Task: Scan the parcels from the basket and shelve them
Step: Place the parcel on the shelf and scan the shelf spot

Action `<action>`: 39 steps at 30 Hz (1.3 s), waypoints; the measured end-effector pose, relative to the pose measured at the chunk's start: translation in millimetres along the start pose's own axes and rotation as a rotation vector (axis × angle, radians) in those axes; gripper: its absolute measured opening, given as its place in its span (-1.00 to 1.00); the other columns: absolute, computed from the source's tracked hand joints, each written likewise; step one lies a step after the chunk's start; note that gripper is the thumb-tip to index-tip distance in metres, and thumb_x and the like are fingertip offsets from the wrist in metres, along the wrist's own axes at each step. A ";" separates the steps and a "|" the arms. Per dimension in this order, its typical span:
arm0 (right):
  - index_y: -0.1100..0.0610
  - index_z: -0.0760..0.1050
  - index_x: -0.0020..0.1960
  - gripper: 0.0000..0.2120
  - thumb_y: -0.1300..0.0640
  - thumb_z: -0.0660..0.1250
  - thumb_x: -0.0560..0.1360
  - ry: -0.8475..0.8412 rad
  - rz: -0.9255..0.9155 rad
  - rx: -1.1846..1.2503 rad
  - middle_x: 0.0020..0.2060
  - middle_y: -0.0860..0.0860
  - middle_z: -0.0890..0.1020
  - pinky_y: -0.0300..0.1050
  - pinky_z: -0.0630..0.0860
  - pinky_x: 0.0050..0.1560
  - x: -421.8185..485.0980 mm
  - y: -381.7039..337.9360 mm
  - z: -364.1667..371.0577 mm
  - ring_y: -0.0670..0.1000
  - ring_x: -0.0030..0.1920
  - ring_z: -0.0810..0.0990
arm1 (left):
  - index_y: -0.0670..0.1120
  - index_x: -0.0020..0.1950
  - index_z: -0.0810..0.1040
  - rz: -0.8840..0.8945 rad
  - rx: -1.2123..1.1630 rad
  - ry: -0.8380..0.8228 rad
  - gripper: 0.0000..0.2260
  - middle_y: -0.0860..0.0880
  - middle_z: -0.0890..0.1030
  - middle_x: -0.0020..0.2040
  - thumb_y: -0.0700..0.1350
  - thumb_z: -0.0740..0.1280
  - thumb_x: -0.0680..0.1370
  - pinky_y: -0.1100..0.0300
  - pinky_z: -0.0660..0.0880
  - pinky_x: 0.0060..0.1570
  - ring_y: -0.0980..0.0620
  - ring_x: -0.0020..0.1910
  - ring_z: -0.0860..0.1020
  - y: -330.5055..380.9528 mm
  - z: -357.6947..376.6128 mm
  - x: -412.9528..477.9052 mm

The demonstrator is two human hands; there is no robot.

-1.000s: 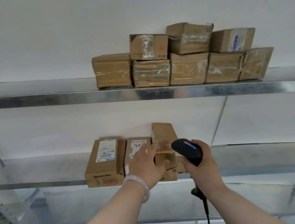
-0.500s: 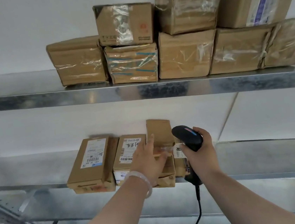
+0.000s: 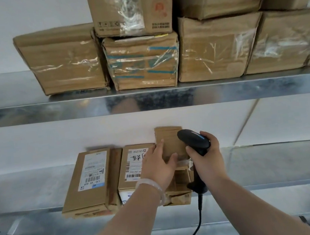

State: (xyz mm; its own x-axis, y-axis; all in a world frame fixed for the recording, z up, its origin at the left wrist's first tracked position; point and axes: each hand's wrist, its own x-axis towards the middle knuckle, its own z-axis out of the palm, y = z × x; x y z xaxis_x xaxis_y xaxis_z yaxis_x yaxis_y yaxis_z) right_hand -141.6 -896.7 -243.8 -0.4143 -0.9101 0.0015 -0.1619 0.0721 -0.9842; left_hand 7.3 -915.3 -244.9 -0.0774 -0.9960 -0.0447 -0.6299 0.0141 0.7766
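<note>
A small brown parcel lies on top of another carton on the middle metal shelf, against the white wall. My left hand lies on it with straight fingers along its left edge and the thumb on its top face. My right hand grips a black barcode scanner just right of that parcel, head tilted toward it. Left of my hand lie a parcel with a handwritten label and a flat labelled parcel. No basket is in view.
The upper shelf carries several taped brown cartons, stacked two high. The scanner's cable hangs down in front of a lower shelf. Bare shelf surface stretches right of my right hand and left of the flat parcel.
The view has closed in on the shelves. My left hand stays on the small parcel, fingers now closer together at its left edge. The scanner stays beside it.
</note>
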 end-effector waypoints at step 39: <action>-0.26 0.35 0.23 -0.52 0.15 0.46 0.49 0.001 -0.174 0.178 -0.01 -0.18 0.64 0.02 0.64 -0.13 -92.7 -11.7 -145.3 0.05 -0.17 0.66 | 0.23 0.18 0.44 -0.122 -0.811 -0.042 -0.50 0.05 0.69 0.12 0.08 0.53 0.30 0.08 0.64 0.04 0.01 0.07 0.68 64.4 50.4 -128.9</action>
State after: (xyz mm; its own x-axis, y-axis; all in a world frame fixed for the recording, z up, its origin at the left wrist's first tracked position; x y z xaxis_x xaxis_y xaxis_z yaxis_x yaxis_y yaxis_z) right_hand -231.4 -753.9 -206.7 -0.3948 -0.9022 0.1738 -0.0710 -0.1587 -0.9848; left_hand -62.2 -781.6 -220.7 -0.0837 -0.9820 -0.1695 0.1173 -0.1786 0.9769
